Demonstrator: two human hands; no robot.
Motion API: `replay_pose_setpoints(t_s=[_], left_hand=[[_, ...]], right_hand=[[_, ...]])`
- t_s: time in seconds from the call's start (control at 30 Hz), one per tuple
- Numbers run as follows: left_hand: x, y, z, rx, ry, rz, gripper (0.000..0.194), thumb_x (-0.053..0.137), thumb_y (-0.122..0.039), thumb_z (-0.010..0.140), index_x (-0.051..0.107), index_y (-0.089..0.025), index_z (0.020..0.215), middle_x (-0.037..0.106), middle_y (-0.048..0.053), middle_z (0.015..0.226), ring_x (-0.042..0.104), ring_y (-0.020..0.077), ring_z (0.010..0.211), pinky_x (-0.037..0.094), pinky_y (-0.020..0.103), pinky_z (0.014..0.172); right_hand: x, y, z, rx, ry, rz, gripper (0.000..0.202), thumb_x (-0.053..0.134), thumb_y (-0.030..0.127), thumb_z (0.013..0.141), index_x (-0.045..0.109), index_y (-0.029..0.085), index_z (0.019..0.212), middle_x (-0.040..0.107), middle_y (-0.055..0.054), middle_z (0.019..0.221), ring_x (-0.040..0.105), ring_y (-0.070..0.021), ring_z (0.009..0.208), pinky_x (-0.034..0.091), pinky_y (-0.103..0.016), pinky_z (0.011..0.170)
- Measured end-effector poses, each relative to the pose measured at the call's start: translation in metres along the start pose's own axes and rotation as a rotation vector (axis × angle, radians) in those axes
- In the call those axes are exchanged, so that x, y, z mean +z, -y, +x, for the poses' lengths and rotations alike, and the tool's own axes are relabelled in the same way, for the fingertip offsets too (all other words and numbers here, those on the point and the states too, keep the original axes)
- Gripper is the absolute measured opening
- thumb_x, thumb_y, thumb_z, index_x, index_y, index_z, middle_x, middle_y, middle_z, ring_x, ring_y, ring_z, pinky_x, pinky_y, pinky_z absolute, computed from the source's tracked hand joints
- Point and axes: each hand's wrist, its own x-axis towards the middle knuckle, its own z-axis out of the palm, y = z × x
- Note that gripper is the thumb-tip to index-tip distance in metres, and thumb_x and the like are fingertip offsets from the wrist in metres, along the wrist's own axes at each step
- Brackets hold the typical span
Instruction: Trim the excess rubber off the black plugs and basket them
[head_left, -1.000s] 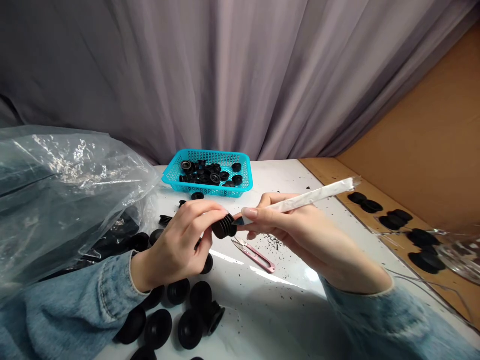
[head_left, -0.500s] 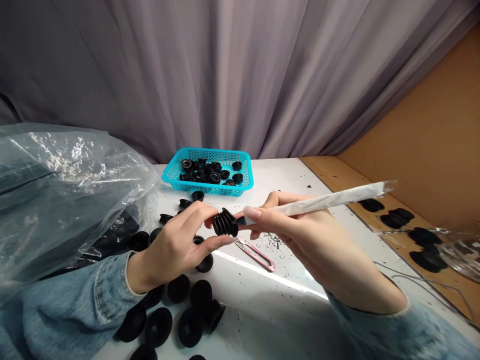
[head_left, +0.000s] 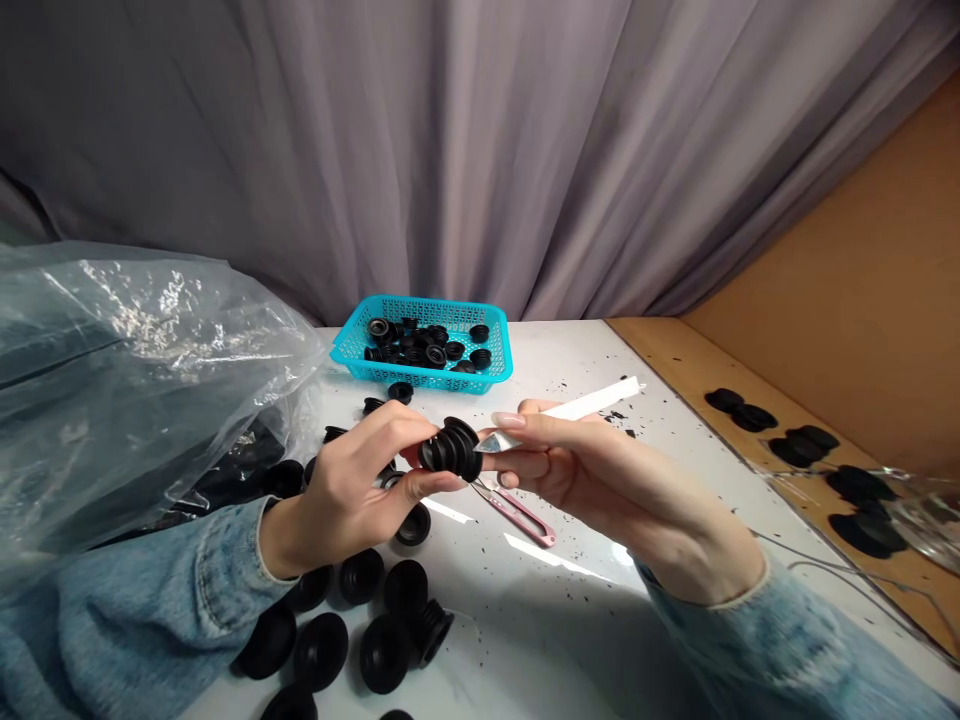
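Observation:
My left hand point(head_left: 367, 470) is closed, pinching a black ribbed rubber bellows point(head_left: 459, 448) between thumb and fingers above the table. In my closed right hand point(head_left: 585, 460) is a craft knife with a white wrapped handle point(head_left: 596, 400). Its pointed metal blade point(head_left: 491, 443) is at the right rim of the bellows; whether it touches I cannot tell. Below the hands lie pink-handled thread snips point(head_left: 517, 515), partly hidden. Several more black rubber bellows point(head_left: 321, 650) are scattered under and in front of my left forearm.
Behind the hands stands a turquoise perforated basket point(head_left: 420, 378) holding several bellows. A large clear plastic bag point(head_left: 150, 340) with black parts fills the left. Black scraps dot the white table point(head_left: 555, 640). Flat black pieces point(head_left: 802, 445) and thin wires lie on the wooden strip at right.
My right hand has turned the knife, so its handle looks shorter and its metal blade shows. The bellows has tilted, showing more of its right-hand rim, and stays in my left hand.

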Motion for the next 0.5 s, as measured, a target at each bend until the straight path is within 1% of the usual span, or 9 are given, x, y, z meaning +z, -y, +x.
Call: replay_pose_setpoints(t_s=[0.17, 0.23, 0.3, 0.33, 0.4, 0.47, 0.5], left_hand=[[-0.002, -0.002, 0.001, -0.053, -0.016, -0.062, 0.01, 0.061, -0.023, 0.083, 0.056, -0.014, 0.086, 0.061, 0.002, 0.069, 0.06, 0.0133, 0.066, 0.051, 0.024, 0.057], [-0.002, -0.003, 0.001, -0.078, -0.012, -0.091, 0.009, 0.061, -0.021, 0.083, 0.056, -0.014, 0.084, 0.06, 0.002, 0.068, 0.059, 0.0131, 0.065, 0.05, 0.024, 0.056], [-0.003, -0.004, 0.001, -0.114, -0.01, -0.127, 0.008, 0.062, -0.02, 0.082, 0.057, -0.014, 0.081, 0.06, 0.003, 0.068, 0.058, 0.0131, 0.064, 0.05, 0.024, 0.055], [-0.003, -0.004, 0.001, -0.137, -0.008, -0.146, 0.008, 0.062, -0.02, 0.082, 0.057, -0.014, 0.08, 0.06, 0.003, 0.068, 0.058, 0.0132, 0.063, 0.05, 0.024, 0.055], [-0.003, -0.004, 0.001, -0.185, -0.002, -0.176, 0.007, 0.062, -0.019, 0.082, 0.057, -0.015, 0.079, 0.06, 0.003, 0.068, 0.058, 0.0135, 0.063, 0.05, 0.025, 0.055], [-0.003, -0.004, 0.0, -0.21, 0.002, -0.184, 0.005, 0.062, -0.017, 0.081, 0.058, -0.015, 0.079, 0.061, 0.003, 0.068, 0.058, 0.0136, 0.064, 0.049, 0.025, 0.055], [-0.002, -0.004, 0.0, -0.21, 0.0, -0.179, 0.005, 0.062, -0.016, 0.081, 0.058, -0.016, 0.078, 0.061, 0.003, 0.068, 0.058, 0.0137, 0.064, 0.049, 0.026, 0.056]], right_hand=[[-0.005, -0.003, 0.006, 0.011, 0.021, 0.008, 0.015, 0.065, 0.015, 0.079, 0.062, 0.016, 0.065, 0.064, 0.002, 0.059, 0.068, -0.0113, 0.068, 0.055, -0.015, 0.059], [-0.005, -0.003, 0.006, 0.004, 0.011, -0.011, 0.013, 0.066, 0.015, 0.078, 0.062, 0.016, 0.065, 0.064, 0.002, 0.059, 0.068, -0.0117, 0.068, 0.055, -0.015, 0.058], [-0.003, -0.003, 0.004, -0.004, 0.005, -0.04, 0.013, 0.067, 0.017, 0.077, 0.061, 0.016, 0.065, 0.063, 0.001, 0.059, 0.068, -0.0123, 0.067, 0.053, -0.015, 0.051], [-0.001, -0.002, 0.003, -0.012, 0.007, -0.056, 0.015, 0.067, 0.019, 0.077, 0.06, 0.016, 0.064, 0.063, 0.001, 0.06, 0.067, -0.0128, 0.067, 0.051, -0.015, 0.046], [0.002, -0.002, 0.0, -0.034, 0.022, -0.092, 0.02, 0.067, 0.025, 0.077, 0.057, 0.017, 0.062, 0.063, -0.001, 0.062, 0.066, -0.0139, 0.067, 0.042, -0.014, 0.034], [0.006, -0.002, -0.003, -0.07, 0.023, -0.128, 0.025, 0.068, 0.03, 0.077, 0.054, 0.018, 0.06, 0.06, -0.001, 0.062, 0.065, -0.0153, 0.068, 0.032, -0.015, 0.028], [0.007, -0.002, -0.004, -0.088, 0.012, -0.143, 0.027, 0.068, 0.031, 0.077, 0.053, 0.018, 0.059, 0.058, -0.001, 0.06, 0.065, -0.0162, 0.069, 0.029, -0.015, 0.028]])
